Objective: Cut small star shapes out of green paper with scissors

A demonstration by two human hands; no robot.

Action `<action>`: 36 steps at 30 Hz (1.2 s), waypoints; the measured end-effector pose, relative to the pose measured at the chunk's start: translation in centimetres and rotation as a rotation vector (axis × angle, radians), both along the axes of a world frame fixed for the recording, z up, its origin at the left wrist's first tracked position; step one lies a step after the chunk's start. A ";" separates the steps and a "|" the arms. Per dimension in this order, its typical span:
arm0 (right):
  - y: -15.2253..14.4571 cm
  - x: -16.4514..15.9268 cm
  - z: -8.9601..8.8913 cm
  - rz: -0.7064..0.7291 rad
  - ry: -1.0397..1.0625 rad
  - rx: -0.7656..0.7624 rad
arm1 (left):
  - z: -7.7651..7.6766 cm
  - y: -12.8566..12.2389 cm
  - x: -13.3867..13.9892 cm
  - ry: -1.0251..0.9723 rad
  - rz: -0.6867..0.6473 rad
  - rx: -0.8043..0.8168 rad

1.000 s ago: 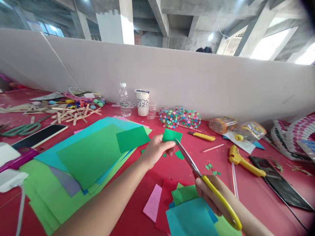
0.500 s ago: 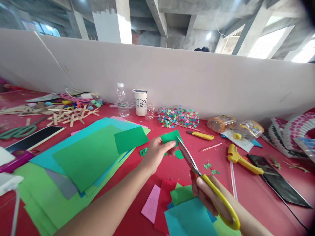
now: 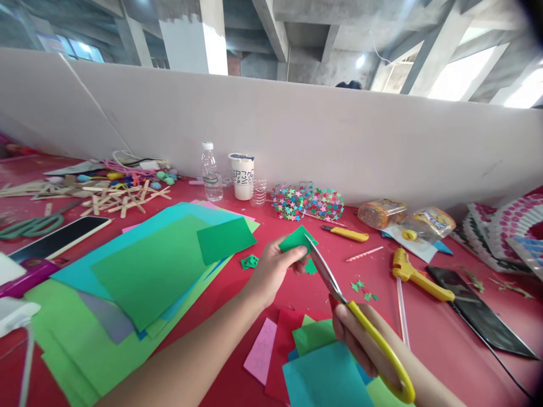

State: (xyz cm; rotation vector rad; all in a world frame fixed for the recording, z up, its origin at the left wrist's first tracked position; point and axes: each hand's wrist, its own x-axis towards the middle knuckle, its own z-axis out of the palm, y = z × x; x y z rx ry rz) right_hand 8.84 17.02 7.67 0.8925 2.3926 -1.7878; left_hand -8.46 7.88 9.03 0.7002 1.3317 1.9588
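The left hand [image 3: 271, 271] grips a green paper piece [image 3: 292, 239] between thumb and fingers. The piece is small, flat, plain and straight-edged, held at a tilt with one corner upward; its lower portion is covered by the thumb. It is located at the tip end of the scissors [image 3: 334, 285], whose blades meet its right side. The right hand [image 3: 360, 339] holds the scissors by the yellow handle; the blades are narrow and silver. Small green stars [image 3: 365, 293] lie right of the scissors. Left of the scissors: a heap of green cut-outs [image 3: 250, 262], then large paper sheets [image 3: 148, 271]. Nearer the wearer than the scissor blades: a stack of small papers [image 3: 324, 373]. Beyond the scissor tips: a yellow cutter knife [image 3: 348, 233]. Farther right of the scissors: a yellow glue gun [image 3: 422, 277].
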 end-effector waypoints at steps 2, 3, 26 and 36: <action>-0.1 0.0 0.2 -0.007 -0.010 0.014 | 0.1 0.0 0.0 -0.011 0.000 0.001; -0.1 0.0 0.3 -0.008 -0.010 0.019 | 0.1 0.0 0.0 -0.014 0.000 0.002; 0.8 -0.2 -0.7 0.021 0.023 0.054 | 0.5 -0.4 -0.4 0.011 -0.032 -0.029; 1.0 -0.3 -0.8 -0.001 0.017 0.029 | 0.4 -0.2 -0.9 -0.264 -0.070 0.094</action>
